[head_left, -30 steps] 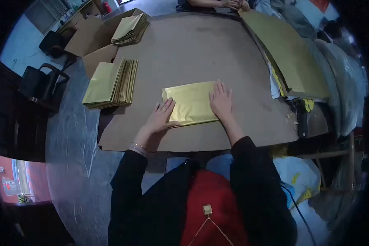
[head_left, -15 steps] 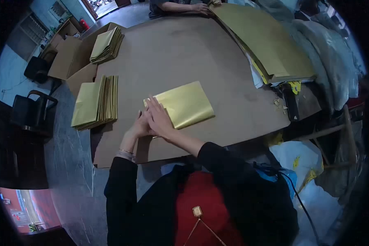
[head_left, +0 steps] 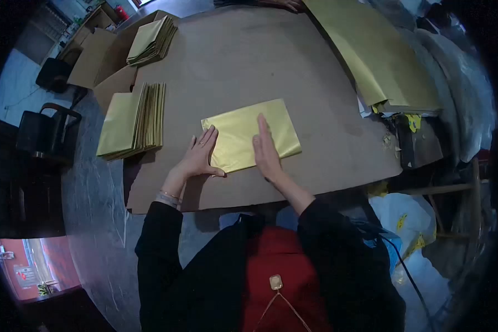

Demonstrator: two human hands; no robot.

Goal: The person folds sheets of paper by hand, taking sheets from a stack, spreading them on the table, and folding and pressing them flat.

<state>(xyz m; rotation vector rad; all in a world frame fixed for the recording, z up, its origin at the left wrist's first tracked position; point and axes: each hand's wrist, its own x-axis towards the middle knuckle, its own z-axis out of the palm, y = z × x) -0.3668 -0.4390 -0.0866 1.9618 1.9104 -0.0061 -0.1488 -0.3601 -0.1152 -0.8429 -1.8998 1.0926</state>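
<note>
Near the front edge of the table (head_left: pixel 232 61), a touch left of its middle, working right on top of a folded gold sheet (head_left: pixel 235 133), set down flat and slightly askew on the brown covering! Pressing its left end with the left hand (head_left: pixel 198 157), opened wide, palm down, fingers spread and reaching over the edge, thumb stretched out along the near left corner. And at the other end, resting on the right half with the right hand (head_left: pixel 266 155), fingers straight and close together, turned up on its side, pointing away to the far edge. Wearing a ring on the left hand, too, and a bracelet (head_left: pixel 169 198) at that wrist

Over to the left edge of the table, passing a thick stack of folded gold sheets (head_left: pixel 119 124), fanned open along its right side. Farther up, at the far left corner, coming to a second stack (head_left: pixel 149 39), just beside an open cardboard box (head_left: pixel 88 61). Across to the right edge, running along a long pile of large gold sheets (head_left: pixel 371 50), close against clear plastic wrapping (head_left: pixel 465 94). Up at the far edge, catching another person's hand (head_left: pixel 285 4), well apart from the left hand and the right hand, too cut off by the frame to tell its grip
</note>
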